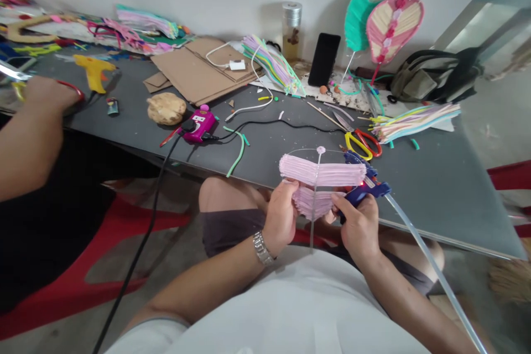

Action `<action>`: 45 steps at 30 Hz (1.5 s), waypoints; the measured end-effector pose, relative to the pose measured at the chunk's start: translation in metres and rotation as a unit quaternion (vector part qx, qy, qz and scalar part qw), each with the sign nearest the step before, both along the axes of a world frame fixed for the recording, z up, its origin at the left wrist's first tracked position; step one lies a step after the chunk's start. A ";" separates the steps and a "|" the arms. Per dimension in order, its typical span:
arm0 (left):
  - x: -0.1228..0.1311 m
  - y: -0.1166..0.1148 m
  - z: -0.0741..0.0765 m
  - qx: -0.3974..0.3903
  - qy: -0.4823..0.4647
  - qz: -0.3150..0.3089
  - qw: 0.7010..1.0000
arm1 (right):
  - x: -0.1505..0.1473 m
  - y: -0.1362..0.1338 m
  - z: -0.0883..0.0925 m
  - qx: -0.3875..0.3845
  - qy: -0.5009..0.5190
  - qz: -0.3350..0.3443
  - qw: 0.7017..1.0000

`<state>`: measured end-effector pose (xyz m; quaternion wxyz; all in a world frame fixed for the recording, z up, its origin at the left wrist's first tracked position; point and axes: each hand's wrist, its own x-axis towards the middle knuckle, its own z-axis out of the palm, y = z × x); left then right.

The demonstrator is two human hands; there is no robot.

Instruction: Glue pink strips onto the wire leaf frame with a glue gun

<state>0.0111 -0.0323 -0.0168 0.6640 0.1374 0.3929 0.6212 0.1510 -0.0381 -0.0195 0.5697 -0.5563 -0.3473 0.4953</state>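
Observation:
My left hand [282, 215] is closed on the left edge of a fan made of pink pipe cleaners [309, 170]. Two pink bands cross its thin wire frame and middle stem, with a gap between them and a small pink knob on top. My right hand [360, 227] is wrapped round a blue glue gun [359, 192], and its thumb and fingertip reach the lower right edge of the fan. A red light glows on the glue gun, and a long clear glue stick [418, 240] runs out of its back. The tip of the gun is hidden.
Red and yellow scissors [363, 142] lie beyond the glue gun, near pipe cleaner bundles [418, 121]. A magenta power socket [199, 124] with black cables sits left of a phone [324, 59]. At far left, a co-worker's hand [52, 94] holds scissors near a yellow glue gun [94, 73].

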 end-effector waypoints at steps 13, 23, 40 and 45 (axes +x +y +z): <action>0.001 0.004 0.001 -0.026 -0.001 -0.006 1.000 | 0.001 -0.002 0.002 0.005 -0.017 0.009 1.000; 0.001 0.007 0.003 -0.057 -0.019 -0.014 0.998 | 0.003 -0.003 0.007 0.030 -0.046 0.005 0.998; -0.001 -0.002 0.008 0.002 -0.059 -0.025 0.998 | 0.000 -0.004 0.019 0.019 -0.003 0.011 1.000; -0.004 -0.006 0.006 0.016 -0.061 -0.042 0.997 | 0.006 -0.003 0.015 0.009 -0.007 0.003 1.000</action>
